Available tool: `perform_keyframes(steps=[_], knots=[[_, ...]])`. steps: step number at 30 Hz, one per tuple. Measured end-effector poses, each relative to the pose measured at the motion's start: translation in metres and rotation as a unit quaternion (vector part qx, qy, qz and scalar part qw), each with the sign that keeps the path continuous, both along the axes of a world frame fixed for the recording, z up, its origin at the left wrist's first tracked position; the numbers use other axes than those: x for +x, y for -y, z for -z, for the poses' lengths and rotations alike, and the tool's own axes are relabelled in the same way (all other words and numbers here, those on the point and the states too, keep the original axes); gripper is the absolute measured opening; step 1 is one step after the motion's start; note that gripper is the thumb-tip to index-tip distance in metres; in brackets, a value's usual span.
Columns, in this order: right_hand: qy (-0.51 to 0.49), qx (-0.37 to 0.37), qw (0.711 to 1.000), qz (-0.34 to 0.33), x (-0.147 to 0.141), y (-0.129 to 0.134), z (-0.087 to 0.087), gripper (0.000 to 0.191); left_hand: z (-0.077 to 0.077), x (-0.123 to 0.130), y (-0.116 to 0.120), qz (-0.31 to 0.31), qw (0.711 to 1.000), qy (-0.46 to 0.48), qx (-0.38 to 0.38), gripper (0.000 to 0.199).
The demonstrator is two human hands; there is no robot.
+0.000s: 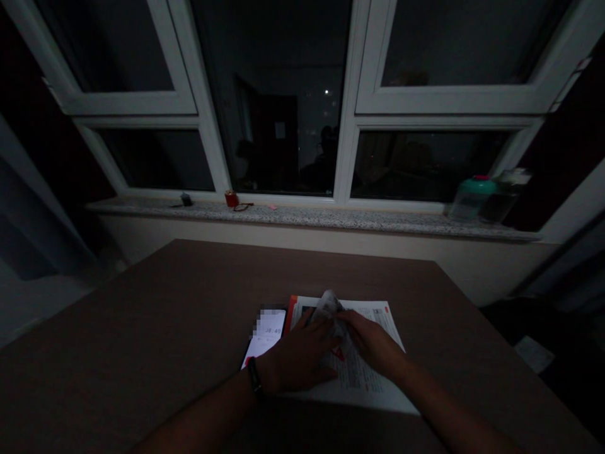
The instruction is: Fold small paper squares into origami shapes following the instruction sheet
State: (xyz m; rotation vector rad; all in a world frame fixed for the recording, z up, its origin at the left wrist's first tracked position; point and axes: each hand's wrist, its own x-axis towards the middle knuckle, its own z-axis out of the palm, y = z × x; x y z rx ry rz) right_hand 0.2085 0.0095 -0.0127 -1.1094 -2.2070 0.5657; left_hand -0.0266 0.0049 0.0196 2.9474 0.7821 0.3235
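Note:
A greyish folded piece of printed paper [327,305] stands up a little over an open-looking book or magazine [373,372] with printed text and a red left edge. My left hand [302,353] lies over the page, fingers stretched out against the paper's lower part and thumb apart. From the other side, my right hand [371,337] has its fingers pressed together on the paper's right edge. Both hands hide much of the paper. A red patch shows between them. Dim light blurs the fingertips.
A lit phone [265,331] lies by the book's left side, close to my left wrist. All this rests on a brown table [212,277]. Behind it, a granite windowsill [307,217] bears a small red container [231,199] and a green-topped jug [472,197].

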Motion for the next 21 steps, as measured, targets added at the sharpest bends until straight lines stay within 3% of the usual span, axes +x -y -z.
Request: perform_keyframes(steps=[5, 11, 16, 21], knots=[[-0.011, 0.078, 0.997, 0.007, 0.003, -0.003, -0.002, 0.035, -0.002, 0.000, 0.001, 0.017, 1.000, -0.011, 0.003, 0.047], [0.062, 0.111, 0.992, 0.025, 0.008, -0.005, -0.006, 0.017, -0.004, 0.000, 0.002, 0.015, 1.000, -0.004, 0.008, 0.042], [0.133, 0.107, 0.985, -0.014, 0.011, -0.003, -0.011, 0.023, -0.005, 0.000, 0.002, 0.015, 1.000, 0.005, -0.002, 0.028], [0.135, 0.098, 0.985, -0.033, 0.014, -0.002, -0.011, 0.027, -0.006, 0.000, 0.001, 0.017, 1.000, 0.006, -0.012, 0.030]])
